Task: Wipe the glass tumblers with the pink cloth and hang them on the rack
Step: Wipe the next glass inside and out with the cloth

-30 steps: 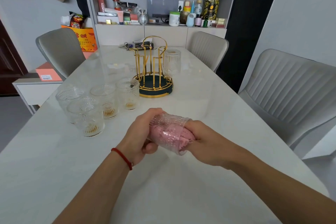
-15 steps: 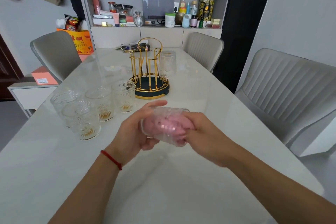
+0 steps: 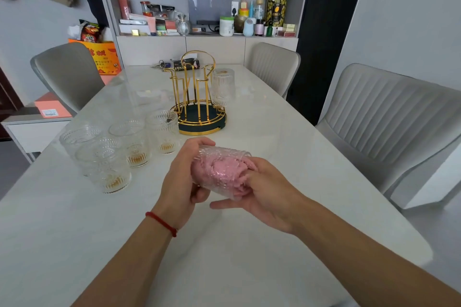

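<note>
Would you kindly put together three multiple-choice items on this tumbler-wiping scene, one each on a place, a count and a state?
1. Where is the pink cloth?
A. Draped over the rack
B. Stuffed inside the held tumbler
C. Flat on the table

2. How many tumblers stand upright in the group on the table left of the rack?
A. Two
B. Four
C. Six

3. How is the tumbler on the gold rack placed?
A. Hung mouth down
B. Lying on its side
C. Upright on the rack's base

Answers:
1 B: pink shows through the held tumbler, which the left hand grips while the right hand works the cloth.
2 B: four waiting tumblers stand together.
3 A: the hung tumbler sits inverted on a prong on the rack's right side.
</note>
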A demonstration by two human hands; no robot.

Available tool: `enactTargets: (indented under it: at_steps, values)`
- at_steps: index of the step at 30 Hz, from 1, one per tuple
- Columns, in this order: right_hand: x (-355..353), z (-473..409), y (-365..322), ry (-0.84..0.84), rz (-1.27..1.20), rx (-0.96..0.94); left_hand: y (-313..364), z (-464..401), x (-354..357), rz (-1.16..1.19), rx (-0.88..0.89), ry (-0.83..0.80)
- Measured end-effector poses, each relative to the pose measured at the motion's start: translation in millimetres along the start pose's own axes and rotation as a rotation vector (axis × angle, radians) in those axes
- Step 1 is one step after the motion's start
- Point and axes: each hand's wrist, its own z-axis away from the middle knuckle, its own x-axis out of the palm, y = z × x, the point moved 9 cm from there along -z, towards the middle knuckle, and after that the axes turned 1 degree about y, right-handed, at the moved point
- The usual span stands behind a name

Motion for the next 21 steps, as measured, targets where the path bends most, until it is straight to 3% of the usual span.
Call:
enactTargets:
  at_steps: [7,14,18,21]
  values:
    - [3.3,6.1,-6.0,-0.195,-0.151,0.018,-12.5,1.3,1.5,0.071,-0.100,-0.045]
    - [0.4,5.0,-6.6,-0.180,-0.117,-0.010,-16.0,0.4,1.0,0.052,-0.134,-0.063]
    - [-6.9,5.0,-0.9,-0.128,0.059,0.023,-25.5,5.1,3.3,0.018,-0.337,-0.200]
    - [-4.4,2.3,9.2,-0.104,0.225,0.039,-37.5,5.6,-6.6,-0.144,-0.441,-0.114]
